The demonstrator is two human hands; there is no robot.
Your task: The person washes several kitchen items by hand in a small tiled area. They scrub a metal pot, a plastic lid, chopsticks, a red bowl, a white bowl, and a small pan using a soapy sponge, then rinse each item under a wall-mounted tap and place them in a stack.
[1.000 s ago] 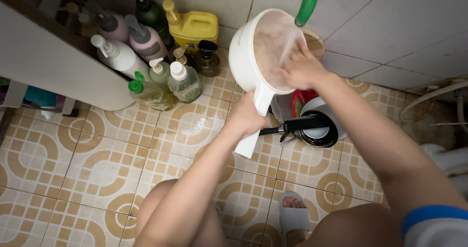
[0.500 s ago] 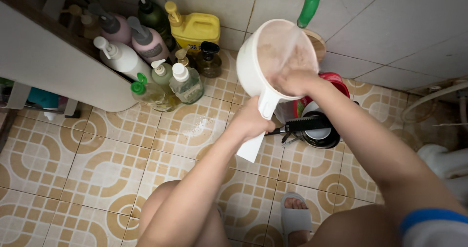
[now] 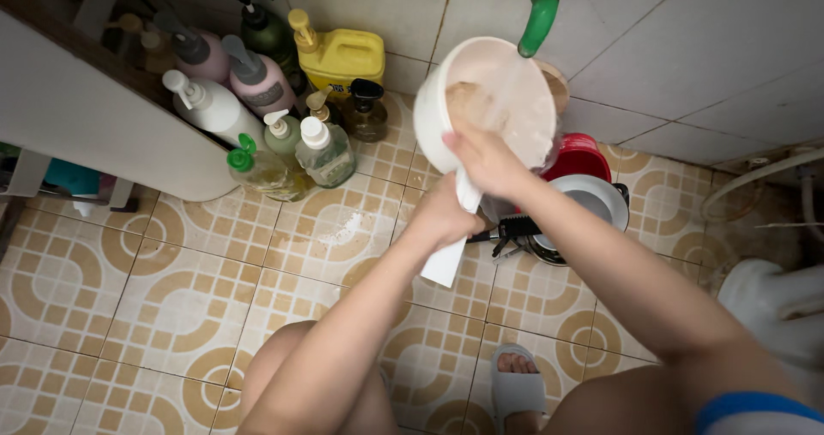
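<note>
My left hand [image 3: 442, 216] grips the flat handle of a white plastic scoop bowl [image 3: 438, 117] and holds it tilted under a green tap [image 3: 541, 10]. A thin stream of water runs from the tap into the bowl. My right hand [image 3: 485, 160] presses on the bowl's near inner rim, fingers reaching inside. The inside looks wet and brownish.
Several soap and detergent bottles [image 3: 257, 83] and a yellow jug [image 3: 339, 53] stand against the tiled wall at the back left. Below the bowl sit a red container [image 3: 579, 156], a white plate [image 3: 601, 199] and a black pan [image 3: 549, 246]. My slippered foot [image 3: 515, 383] rests on the patterned floor tiles [image 3: 172, 298].
My right hand slid from the bowl's far right side to its near rim. The bowl shifted slightly, and the red container and plate under it came into view.
</note>
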